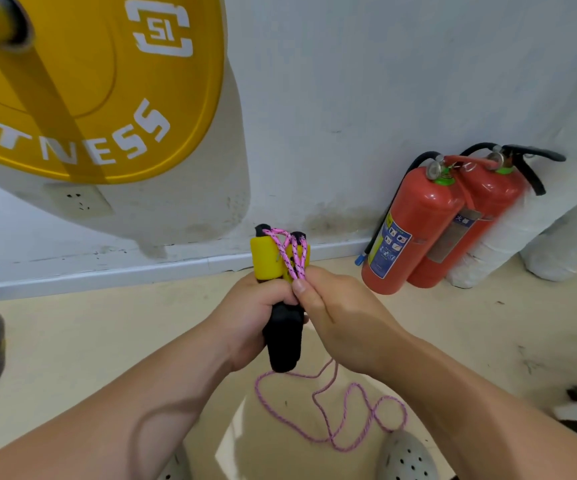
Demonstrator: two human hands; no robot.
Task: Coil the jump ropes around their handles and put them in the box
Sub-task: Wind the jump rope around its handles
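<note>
My left hand point(252, 313) grips two jump rope handles point(281, 341) held side by side, upright, with black foam grips below and yellow tops point(266, 259). A pink speckled rope point(288, 252) runs from the handle tips down to my right hand point(335, 317), which pinches it just beside the yellow tops. The remaining rope point(342, 417) trails down in loose loops on the floor below my hands. No box is in view.
A large yellow weight plate point(89, 91) hangs at the upper left against the white wall. Two red fire extinguishers point(418, 223) lean on the wall at the right. My grey perforated shoe point(406, 455) shows at the bottom on the beige floor.
</note>
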